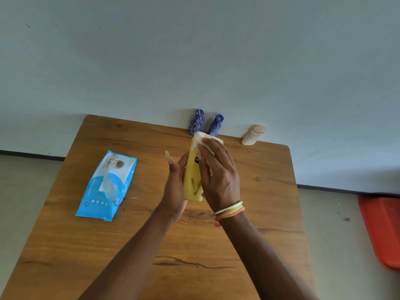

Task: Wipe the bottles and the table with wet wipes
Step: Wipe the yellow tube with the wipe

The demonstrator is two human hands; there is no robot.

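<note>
A yellow bottle (191, 180) is held upright above the middle of the wooden table (151, 234). My left hand (174, 185) grips it from the left side. My right hand (218, 176) holds a white wet wipe (202, 138) against the bottle's right side and top. Two blue patterned bottles (197, 122) (216, 124) stand at the table's far edge by the wall. A cream bottle (253, 135) stands to their right. The blue wet-wipe pack (108, 185) lies flat on the left of the table.
A pale wall rises right behind the table's far edge. A red plastic object (383, 230) sits on the floor at the right. Bangles circle my right wrist.
</note>
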